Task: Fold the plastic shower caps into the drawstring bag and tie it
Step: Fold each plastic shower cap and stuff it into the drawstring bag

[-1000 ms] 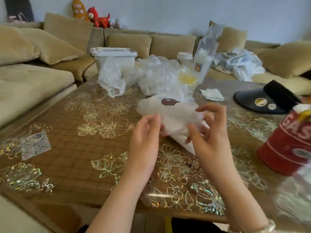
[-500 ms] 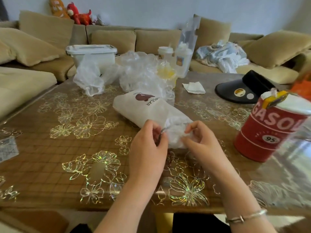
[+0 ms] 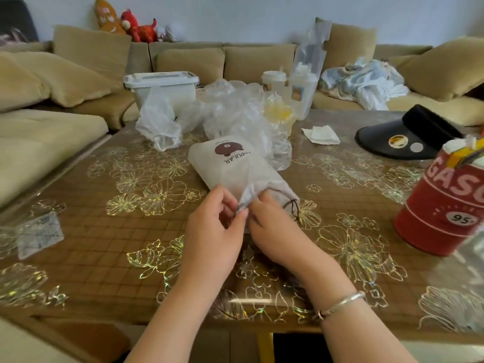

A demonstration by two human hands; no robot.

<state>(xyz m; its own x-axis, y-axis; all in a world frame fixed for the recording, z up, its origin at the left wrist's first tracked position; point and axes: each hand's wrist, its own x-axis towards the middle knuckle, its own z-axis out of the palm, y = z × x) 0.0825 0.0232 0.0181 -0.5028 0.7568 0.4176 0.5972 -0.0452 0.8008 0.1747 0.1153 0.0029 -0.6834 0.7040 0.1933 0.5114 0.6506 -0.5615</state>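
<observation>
A white drawstring bag (image 3: 235,169) with a brown bear print and the word POPULAR lies stuffed on the table, its gathered mouth toward me. My left hand (image 3: 214,231) pinches the thin dark drawstring (image 3: 292,208) at the mouth. My right hand (image 3: 272,229) pinches the gathered cloth and cord right beside it, fingertips almost meeting. A loop of the cord lies on the table to the right of the mouth. Several loose clear plastic shower caps (image 3: 235,111) are heaped behind the bag, one (image 3: 159,121) further left.
A red tin (image 3: 445,205) marked GASO stands at the right. Behind it lies a black visor (image 3: 408,137), with a white tissue (image 3: 320,134) nearby. A white lidded box (image 3: 162,87), cups and a tall clear packet stand at the table's far edge. A sofa surrounds the table (image 3: 104,231).
The bag went from held up in both hands to lying on the table. Both hands moved to its mouth and came together, pinching the drawstring.
</observation>
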